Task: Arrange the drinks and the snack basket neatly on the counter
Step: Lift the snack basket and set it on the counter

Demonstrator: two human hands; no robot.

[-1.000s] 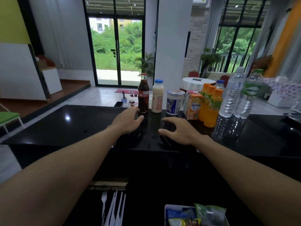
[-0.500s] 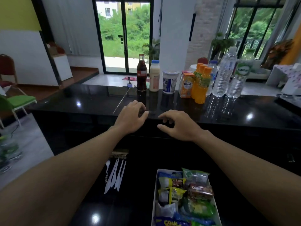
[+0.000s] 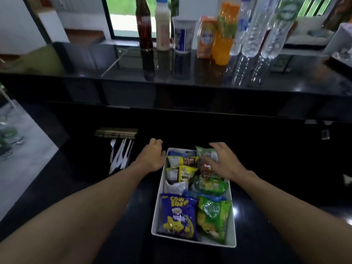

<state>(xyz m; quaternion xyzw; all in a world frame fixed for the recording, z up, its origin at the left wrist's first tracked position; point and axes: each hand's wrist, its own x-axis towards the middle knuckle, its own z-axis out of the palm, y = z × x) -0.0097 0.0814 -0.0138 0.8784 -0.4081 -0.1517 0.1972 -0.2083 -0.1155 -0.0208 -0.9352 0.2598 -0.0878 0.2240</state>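
A white snack basket (image 3: 158, 204) full of chip and candy packs stands on the low black counter (image 3: 122, 231) in front of me. My left hand (image 3: 151, 158) is beside the basket's far left corner with loosely curled fingers, thumb close to the rim. My right hand (image 3: 223, 161) hovers over the packs at the far right with fingers spread. On the raised counter (image 3: 114, 77) behind stand a cola bottle (image 3: 144, 25), a cream bottle (image 3: 162, 29), a cup (image 3: 183, 36), a juice carton (image 3: 205, 38), orange bottles (image 3: 223, 38) and water bottles (image 3: 254, 29).
White plastic forks (image 3: 121, 157) lie left of the basket below a flat box (image 3: 116, 132). The raised counter's dark front wall rises just beyond the basket. A grey floor drops away past the low counter's left edge.
Both hands have come off the raised counter and down to the basket on the low counter. The view has tilted downward, bringing the whole basket into sight.
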